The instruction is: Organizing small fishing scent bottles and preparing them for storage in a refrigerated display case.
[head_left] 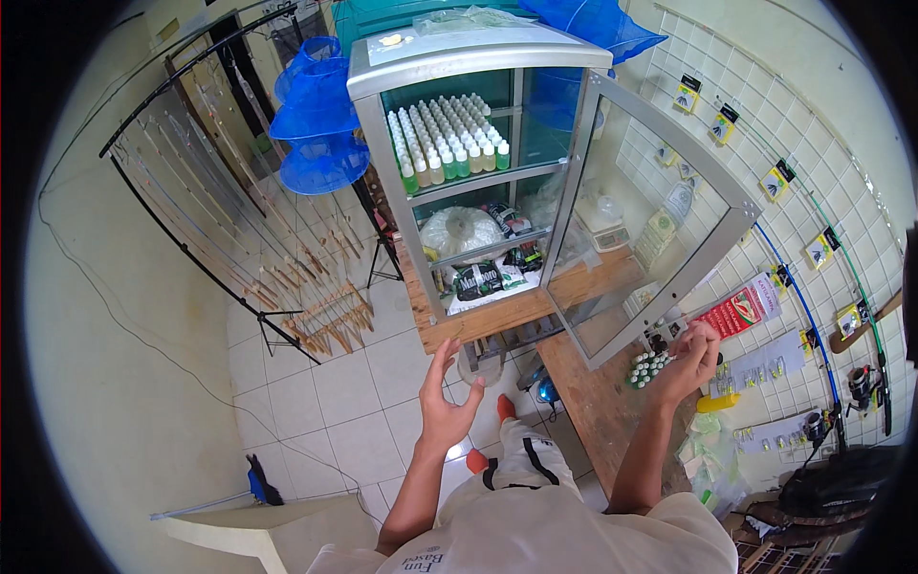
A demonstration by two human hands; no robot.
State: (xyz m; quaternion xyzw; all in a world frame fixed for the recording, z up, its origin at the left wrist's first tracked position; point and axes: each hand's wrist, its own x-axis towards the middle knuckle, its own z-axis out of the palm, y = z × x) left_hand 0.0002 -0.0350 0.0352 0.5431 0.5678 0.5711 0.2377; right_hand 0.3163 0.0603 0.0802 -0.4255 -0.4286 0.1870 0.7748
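Observation:
My left hand (444,407) is raised in front of the cabinet's wooden base, thumb and fingers apart with nothing between them. Over the wooden side table, my right hand (690,362) has its fingers bent inward; whether something small sits in them is hidden. Right beside it stands a cluster of small white-capped bottles (649,368). Ahead is a glass-sided display cabinet (478,59) with its framed glass door (660,206) swung out to the right. Rows of white-capped dropper bottles (449,143), holding green or tan liquid, fill its upper shelf.
Plastic bags (461,234) and packets lie on the cabinet's lower shelves. The open door's edge stands close to my right hand. Blue nets (320,124) hang at left above a rod rack (182,244). Fishing rods and hanging packets (776,179) line the right wall grid.

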